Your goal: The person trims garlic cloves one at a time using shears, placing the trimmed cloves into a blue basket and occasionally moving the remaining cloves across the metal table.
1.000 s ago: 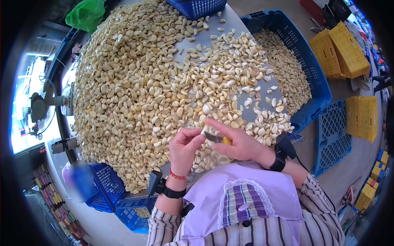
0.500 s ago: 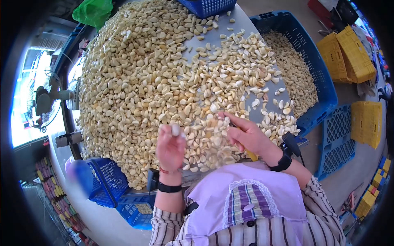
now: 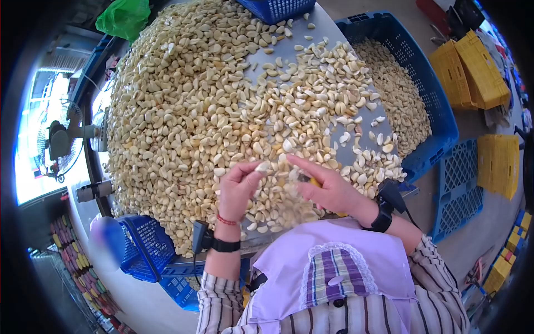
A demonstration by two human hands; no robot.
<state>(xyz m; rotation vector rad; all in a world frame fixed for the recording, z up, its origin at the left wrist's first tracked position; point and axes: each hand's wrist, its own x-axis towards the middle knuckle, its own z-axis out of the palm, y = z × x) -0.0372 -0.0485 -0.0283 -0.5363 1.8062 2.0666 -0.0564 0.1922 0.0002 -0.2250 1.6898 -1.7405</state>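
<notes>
Two hands, apart: left hand [image 3: 235, 192] pinches one pale piece [image 3: 262, 167]; right hand [image 3: 329, 192] closed round a yellow-handled tool [image 3: 315, 182], tip blurred. Looks like mid piece-by-piece handling; next move calls for a steady pinch, fingers clear of the tip. Heap [image 3: 178, 111] below, across the surface [image 3: 288, 50]. Right-side blue crate [image 3: 429, 92] holds more pieces; left basket [image 3: 146, 245], contents unclear.

Head camera: looked forward and down from the head.
Apron [image 3: 384, 250]: showed close, at bottom.
Fan [image 3: 60, 140]: showed farther off.
</notes>
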